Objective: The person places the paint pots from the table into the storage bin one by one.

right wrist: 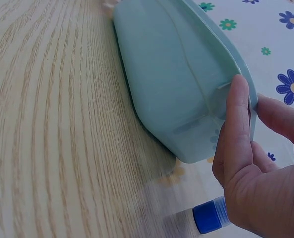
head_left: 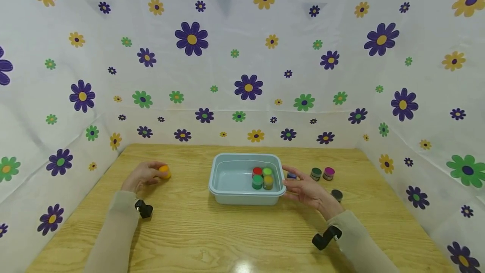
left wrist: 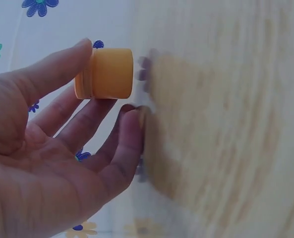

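The left hand [head_left: 145, 177] pinches a small orange jar [head_left: 164, 172] between thumb and fingertips, near the table's [head_left: 197, 239] left edge and about midway between its far and near edges; the left wrist view shows the grip best, with the thumb on one side of the jar [left wrist: 107, 73], the fingers curled under it, and the jar's short axis lying sideways to that camera; whether it rests on the wood or is just lifted I cannot tell.

The right hand [head_left: 308, 191] has its fingers fairly straight against the right rim of a pale blue tub [head_left: 231, 192], which stands at the middle of the table with its long axis running left to right; so the tub lies to the right of the jar, well apart from it, and the right hand is much the nearer to the tub.

Inside the tub's right end stand four small jars [head_left: 262, 177] with red, light green, green and yellow lids.

The right wrist view shows the thumb [right wrist: 237, 129] laid on the tub's rim [right wrist: 236, 54] and a blue-capped jar [right wrist: 207, 217] just under the palm, barely visible from the head; beyond it, toward the right edge, stand three more jars [head_left: 322, 174].
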The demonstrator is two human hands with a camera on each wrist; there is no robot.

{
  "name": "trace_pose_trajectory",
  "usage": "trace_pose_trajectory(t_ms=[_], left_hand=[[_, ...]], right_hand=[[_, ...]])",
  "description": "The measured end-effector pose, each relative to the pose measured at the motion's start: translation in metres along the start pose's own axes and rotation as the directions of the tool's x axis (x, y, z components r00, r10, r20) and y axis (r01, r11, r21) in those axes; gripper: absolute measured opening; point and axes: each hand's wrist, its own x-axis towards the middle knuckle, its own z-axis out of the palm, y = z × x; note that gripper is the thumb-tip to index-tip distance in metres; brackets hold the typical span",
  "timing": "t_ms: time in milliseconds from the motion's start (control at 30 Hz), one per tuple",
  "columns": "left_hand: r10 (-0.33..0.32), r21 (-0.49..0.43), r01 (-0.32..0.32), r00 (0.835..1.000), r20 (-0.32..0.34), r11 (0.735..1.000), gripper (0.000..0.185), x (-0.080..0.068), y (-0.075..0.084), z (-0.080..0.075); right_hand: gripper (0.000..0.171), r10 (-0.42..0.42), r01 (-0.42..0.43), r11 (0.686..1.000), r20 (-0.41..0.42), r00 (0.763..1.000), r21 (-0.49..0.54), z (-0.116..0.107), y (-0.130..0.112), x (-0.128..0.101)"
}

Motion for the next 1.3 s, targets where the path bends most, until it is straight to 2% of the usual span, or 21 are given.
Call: trace_pose_trajectory(t_ms=[367,733,1033,1300], left_hand=[[0.062,-0.096,-0.057,0.997,0.046,0.994,0.062,-0.003,0.019,0.002],[0.138,-0.113,-0.129,0.988,0.07,0.985,0.062,-0.009,0.04,0.013],[0.244,-0.155,-0.234,0.968,0.051,0.96,0.068,-0.005,0.043,0.03],[0.368,-0.208,-0.359,0.93,0.002,0.91,0.059,0.002,0.046,0.044]], right_hand=[[0.07,-0.01,0.01,1.0,0.008,1.0,-0.016,0.0,-0.001,0.0],[0.07,-0.009,0.009,1.0,-0.001,1.0,-0.02,-0.001,0.0,0.0],[0.07,-0.015,0.015,1.0,0.008,1.0,-0.023,0.0,0.0,-0.001],[0.07,-0.009,0.009,1.0,-0.002,1.0,-0.027,0.0,0.0,-0.001]])
